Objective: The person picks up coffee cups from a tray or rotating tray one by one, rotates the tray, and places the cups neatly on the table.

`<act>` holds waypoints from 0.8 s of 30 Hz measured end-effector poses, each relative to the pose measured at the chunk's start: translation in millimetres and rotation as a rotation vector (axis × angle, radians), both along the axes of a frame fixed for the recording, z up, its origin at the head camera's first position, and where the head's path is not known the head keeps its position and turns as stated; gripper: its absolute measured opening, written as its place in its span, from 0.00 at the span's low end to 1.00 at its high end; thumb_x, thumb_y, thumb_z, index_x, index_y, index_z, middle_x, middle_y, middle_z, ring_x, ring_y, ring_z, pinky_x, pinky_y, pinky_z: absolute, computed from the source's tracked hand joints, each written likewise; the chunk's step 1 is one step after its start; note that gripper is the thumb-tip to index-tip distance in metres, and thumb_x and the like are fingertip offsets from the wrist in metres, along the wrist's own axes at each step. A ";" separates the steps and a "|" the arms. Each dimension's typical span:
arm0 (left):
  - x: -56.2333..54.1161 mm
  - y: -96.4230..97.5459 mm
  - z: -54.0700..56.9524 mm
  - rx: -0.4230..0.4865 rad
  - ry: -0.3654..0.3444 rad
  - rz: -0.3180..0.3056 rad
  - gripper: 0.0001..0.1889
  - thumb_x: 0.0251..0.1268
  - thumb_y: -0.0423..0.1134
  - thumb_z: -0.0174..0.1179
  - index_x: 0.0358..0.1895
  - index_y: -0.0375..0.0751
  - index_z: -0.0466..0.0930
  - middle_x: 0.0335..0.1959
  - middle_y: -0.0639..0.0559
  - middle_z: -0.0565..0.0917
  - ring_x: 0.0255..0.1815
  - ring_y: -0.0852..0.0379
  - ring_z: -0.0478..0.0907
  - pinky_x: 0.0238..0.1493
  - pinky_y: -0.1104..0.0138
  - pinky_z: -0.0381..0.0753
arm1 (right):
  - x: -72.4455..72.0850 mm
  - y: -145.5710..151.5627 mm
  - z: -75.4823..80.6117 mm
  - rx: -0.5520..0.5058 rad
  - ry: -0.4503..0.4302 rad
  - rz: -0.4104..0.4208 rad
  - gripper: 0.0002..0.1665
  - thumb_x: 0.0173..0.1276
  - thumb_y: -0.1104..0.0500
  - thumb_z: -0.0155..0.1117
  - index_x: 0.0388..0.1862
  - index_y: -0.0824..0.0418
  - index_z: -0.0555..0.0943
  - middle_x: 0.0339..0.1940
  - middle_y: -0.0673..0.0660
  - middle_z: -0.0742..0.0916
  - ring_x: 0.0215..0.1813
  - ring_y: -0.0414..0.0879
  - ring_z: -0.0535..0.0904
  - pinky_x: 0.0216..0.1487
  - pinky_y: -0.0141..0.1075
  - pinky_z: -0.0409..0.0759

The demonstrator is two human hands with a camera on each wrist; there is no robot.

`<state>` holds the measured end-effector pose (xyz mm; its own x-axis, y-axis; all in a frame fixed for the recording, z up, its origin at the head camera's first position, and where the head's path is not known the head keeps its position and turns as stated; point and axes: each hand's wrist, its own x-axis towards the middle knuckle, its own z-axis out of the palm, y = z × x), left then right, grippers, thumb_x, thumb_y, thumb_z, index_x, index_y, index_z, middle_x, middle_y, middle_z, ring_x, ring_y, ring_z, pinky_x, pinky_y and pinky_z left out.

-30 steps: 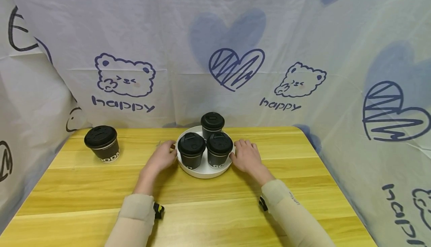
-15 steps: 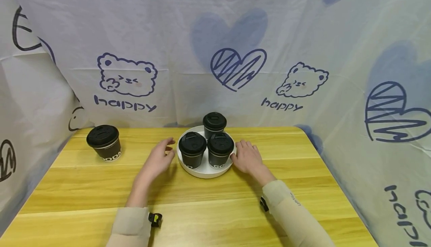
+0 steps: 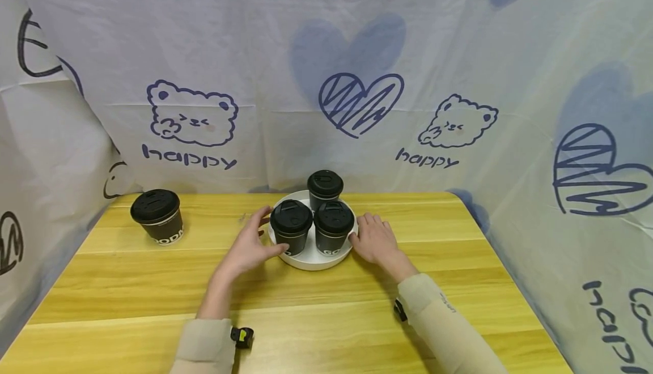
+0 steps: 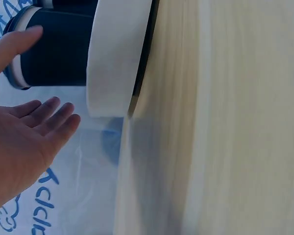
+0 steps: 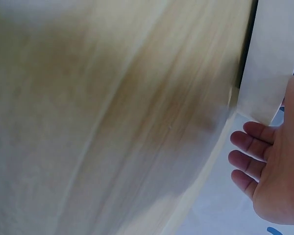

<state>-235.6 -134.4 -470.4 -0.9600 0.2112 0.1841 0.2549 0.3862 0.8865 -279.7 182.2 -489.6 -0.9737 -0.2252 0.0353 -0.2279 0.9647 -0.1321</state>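
Our left hand (image 3: 248,249) has just come back to the white tray (image 3: 312,264). Half a second ago it was off to the side, with a gap next to the tray. Now its thumb (image 4: 17,45) reaches over the rim. The thumb and the fingers (image 4: 63,128) are wide apart, and nothing is in their grip. The left front cup (image 3: 291,226) is right beside the hand, with the thumb in front of it. We cannot tell if the thumb touches it.

Our right hand (image 3: 376,241) stays at the other side of the tray. Its fingers bend a little, but we cannot tell if they pinch the rim.

So the tray sits between our two hands. Two more cups stand in it: the right front cup (image 3: 334,226), near our right hand, and the back cup (image 3: 324,190), farther away from us. The lone cup (image 3: 158,215) stands on the table (image 3: 306,317), well to the left of our left hand.

We think this means the left front cup is the one we care about now, and we do not hold it yet.
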 end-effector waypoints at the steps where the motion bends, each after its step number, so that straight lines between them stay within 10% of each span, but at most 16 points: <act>1: -0.9 1.6 -1.1 0.010 -0.010 0.000 0.54 0.53 0.33 0.78 0.80 0.28 0.52 0.79 0.30 0.61 0.77 0.31 0.61 0.76 0.41 0.65 | 0.0 -0.1 0.2 -0.002 -0.001 0.001 0.25 0.80 0.48 0.50 0.63 0.64 0.75 0.58 0.59 0.79 0.59 0.56 0.72 0.55 0.49 0.71; 24: -7.5 23.6 -10.2 0.142 -0.115 0.045 0.51 0.51 0.33 0.81 0.77 0.30 0.58 0.73 0.32 0.71 0.75 0.36 0.68 0.77 0.47 0.65 | -1.0 0.7 -5.2 -0.008 0.008 0.001 0.24 0.80 0.48 0.51 0.62 0.63 0.75 0.55 0.58 0.78 0.57 0.56 0.72 0.53 0.48 0.71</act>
<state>-243.1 -110.8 -480.6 -0.9842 0.1476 0.0978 0.1344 0.2636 0.9552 -280.7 182.9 -494.8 -0.9732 -0.2255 0.0452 -0.2296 0.9635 -0.1378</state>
